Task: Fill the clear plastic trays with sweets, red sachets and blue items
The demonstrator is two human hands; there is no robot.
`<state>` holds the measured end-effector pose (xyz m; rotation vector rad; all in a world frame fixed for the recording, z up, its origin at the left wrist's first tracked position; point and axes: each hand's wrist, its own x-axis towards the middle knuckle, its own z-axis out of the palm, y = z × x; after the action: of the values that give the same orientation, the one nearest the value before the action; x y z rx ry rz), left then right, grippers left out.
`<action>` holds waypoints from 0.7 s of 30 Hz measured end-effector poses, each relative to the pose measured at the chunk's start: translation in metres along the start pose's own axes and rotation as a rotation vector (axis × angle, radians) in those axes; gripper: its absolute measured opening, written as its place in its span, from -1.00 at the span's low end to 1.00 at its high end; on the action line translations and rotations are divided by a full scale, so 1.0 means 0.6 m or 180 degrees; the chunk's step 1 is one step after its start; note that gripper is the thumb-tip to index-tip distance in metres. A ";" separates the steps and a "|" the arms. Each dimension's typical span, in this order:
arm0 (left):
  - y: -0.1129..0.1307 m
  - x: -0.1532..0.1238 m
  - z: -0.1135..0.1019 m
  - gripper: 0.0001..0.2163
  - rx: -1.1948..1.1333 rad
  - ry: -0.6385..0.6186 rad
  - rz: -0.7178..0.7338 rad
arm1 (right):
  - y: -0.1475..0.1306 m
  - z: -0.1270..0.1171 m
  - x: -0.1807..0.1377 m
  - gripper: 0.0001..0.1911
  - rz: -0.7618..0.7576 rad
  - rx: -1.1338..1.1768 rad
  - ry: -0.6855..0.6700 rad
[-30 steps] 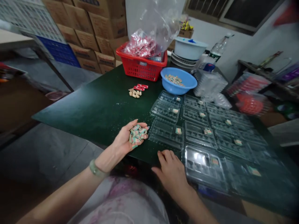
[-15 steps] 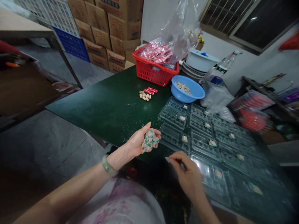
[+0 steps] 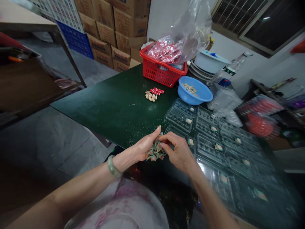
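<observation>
My left hand (image 3: 145, 147) is cupped palm up at the near edge of the green table (image 3: 114, 108), holding a pile of striped candies (image 3: 155, 152). My right hand (image 3: 177, 151) has its fingers pinched into that pile; the tips are pressed on a candy. Just right of both hands lie several clear plastic compartment trays (image 3: 209, 140), each with one striped candy in a corner slot.
A blue bowl (image 3: 195, 90) of tan sweets and a red basket (image 3: 163, 68) with a bag of red packets stand at the back. Loose peanuts and red wrappers (image 3: 152, 94) lie mid-table. Cardboard boxes (image 3: 114, 28) are stacked behind; a water bottle (image 3: 228, 70) stands at right.
My right hand has left the near tray and moved left to the candy pile in my left palm. The left hand has stayed cupped at the table edge.
</observation>
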<state>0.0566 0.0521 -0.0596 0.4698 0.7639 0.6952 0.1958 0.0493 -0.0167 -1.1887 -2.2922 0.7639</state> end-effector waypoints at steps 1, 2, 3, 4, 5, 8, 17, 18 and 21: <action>0.000 0.000 0.000 -0.44 -0.0005 0.0022 -0.0026 | 0.001 -0.001 -0.001 -0.80 -0.0027 -0.0153 -0.0056; -0.001 0.001 0.001 -0.45 -0.0006 0.0043 -0.0043 | 0.001 -0.001 -0.002 -0.77 -0.0052 -0.0281 -0.0118; -0.001 0.001 0.001 -0.45 -0.0003 0.0056 -0.0049 | 0.001 -0.002 -0.003 -0.74 -0.0076 -0.0384 -0.0179; -0.001 0.002 0.001 -0.45 0.0004 0.0073 -0.0050 | 0.002 -0.002 -0.003 -0.72 -0.0104 -0.0463 -0.0233; -0.001 0.003 0.000 -0.45 0.0008 0.0094 -0.0050 | 0.003 -0.003 -0.004 -0.71 -0.0137 -0.0518 -0.0270; -0.003 0.007 -0.003 -0.45 -0.0005 0.0096 -0.0054 | 0.008 -0.001 -0.004 -0.71 -0.0225 -0.0549 -0.0272; -0.004 0.015 -0.010 -0.44 -0.0083 -0.0251 0.0057 | 0.016 -0.005 -0.007 -0.85 -0.0195 -0.0285 -0.0079; -0.004 0.015 -0.011 -0.45 -0.0086 -0.0261 0.0070 | 0.016 -0.006 -0.006 -0.85 -0.0211 -0.0211 -0.0046; -0.002 0.017 -0.012 -0.44 -0.0061 -0.0256 0.0008 | 0.019 -0.012 -0.006 -0.85 -0.0166 0.0047 0.0005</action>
<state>0.0572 0.0596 -0.0699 0.4786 0.6806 0.6813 0.2086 0.0536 -0.0191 -1.1181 -2.3028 0.7591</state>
